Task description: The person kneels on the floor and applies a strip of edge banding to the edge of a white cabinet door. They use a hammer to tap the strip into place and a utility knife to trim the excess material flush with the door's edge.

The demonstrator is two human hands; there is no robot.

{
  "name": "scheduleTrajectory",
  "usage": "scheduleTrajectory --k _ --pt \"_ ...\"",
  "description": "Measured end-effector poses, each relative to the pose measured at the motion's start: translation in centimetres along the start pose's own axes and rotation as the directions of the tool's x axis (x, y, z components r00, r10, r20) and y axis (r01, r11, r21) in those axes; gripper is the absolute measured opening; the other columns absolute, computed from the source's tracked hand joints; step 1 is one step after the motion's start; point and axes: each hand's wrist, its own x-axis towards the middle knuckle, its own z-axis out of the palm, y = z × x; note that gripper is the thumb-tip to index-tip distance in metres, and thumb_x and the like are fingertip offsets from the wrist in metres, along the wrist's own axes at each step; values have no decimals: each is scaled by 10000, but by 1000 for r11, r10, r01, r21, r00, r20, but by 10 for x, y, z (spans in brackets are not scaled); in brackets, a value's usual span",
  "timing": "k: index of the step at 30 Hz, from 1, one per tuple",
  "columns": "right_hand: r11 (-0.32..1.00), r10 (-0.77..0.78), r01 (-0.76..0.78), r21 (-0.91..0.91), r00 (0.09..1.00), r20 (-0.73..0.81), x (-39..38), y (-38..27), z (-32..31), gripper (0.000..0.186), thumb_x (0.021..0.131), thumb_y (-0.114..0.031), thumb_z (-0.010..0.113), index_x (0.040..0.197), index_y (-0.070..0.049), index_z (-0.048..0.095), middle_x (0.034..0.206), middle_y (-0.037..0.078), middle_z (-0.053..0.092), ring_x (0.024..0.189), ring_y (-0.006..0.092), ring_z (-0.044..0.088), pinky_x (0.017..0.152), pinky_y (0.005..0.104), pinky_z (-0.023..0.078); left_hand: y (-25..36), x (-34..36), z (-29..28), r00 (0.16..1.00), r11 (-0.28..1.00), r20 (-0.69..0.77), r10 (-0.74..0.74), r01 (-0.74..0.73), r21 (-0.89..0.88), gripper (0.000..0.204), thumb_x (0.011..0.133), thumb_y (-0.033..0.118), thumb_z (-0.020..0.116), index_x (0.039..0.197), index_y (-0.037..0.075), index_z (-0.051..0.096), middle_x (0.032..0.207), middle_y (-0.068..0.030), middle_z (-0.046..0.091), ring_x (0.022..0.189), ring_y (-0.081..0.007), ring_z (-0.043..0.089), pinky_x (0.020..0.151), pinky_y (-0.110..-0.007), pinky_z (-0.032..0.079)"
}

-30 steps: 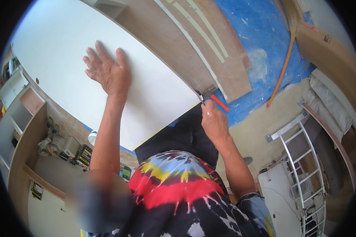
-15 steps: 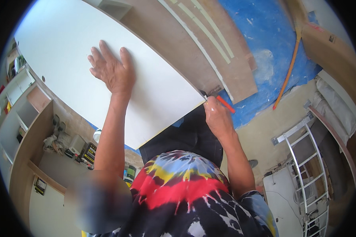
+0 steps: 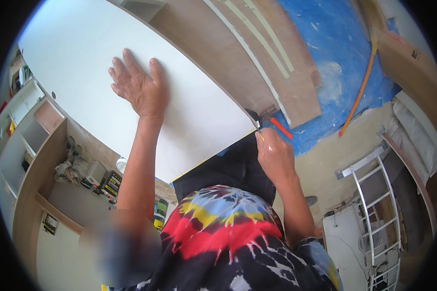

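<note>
Looking down past a tie-dye shirt (image 3: 218, 228) filling the near bottom centre, dark trousers (image 3: 228, 167) just beyond it.

Right hand (image 3: 276, 154) curling closed around a small tool (image 3: 260, 136), only a thin pale tip showing above the knuckles; kind of tool not resolvable. Tip sitting at the near-right corner of the white panel (image 3: 82, 43), touching or just beside its edge, cannot tell which.

Left hand (image 3: 140, 87) lying flat and fully spread, palm down on the panel face, fingers pointing far-left, gripping nothing. Resting well in from the near edge, well apart from the right hand.

Panel running diagonally from far-left to near-right; near long edge hanging over the trousers, right long edge butting against brown boards (image 3: 257, 53) lying beyond.

Red-handled tool (image 3: 280, 128) lying on the floor just right of the panel corner, near the right hand. Blue sheet (image 3: 335, 53) covering the floor far right, an orange pole (image 3: 359, 92) slanting across it.

Room to the right narrowing: white ladder (image 3: 378, 194) near right, cardboard (image 3: 412, 58) far right. Left side crowding with open shelving (image 3: 19, 126) and small clutter (image 3: 92, 177) below the panel edge.
</note>
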Motion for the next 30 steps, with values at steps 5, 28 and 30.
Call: scheduleTrajectory --k 5,28,30 --pt "997 72 -72 -5 996 -61 -13 -1 -9 193 997 -169 609 909 -34 503 817 160 626 697 386 653 575 473 527 0 0 0 1000 999 14 6 -5 -53 771 995 517 409 1594 67 227 1630 -285 168 1535 -464 81 1204 -635 50" --pt "999 16 -13 53 999 -48 -9 18 12 184 973 -162 640 920 -40 513 821 167 631 711 397 658 585 472 537 -3 -1 2 1000 998 30 -3 5 -55 783 998 555 372 1608 91 208 1642 -271 152 1545 -441 58 1214 -618 31" --pt "998 31 -28 58 998 -53 -9 17 12 182 973 -161 639 920 -40 514 821 167 631 717 396 658 589 474 537 -2 -1 2 1000 998 26 -5 7 -59 781 998 552 374 1606 90 212 1640 -272 156 1546 -439 60 1214 -618 34"
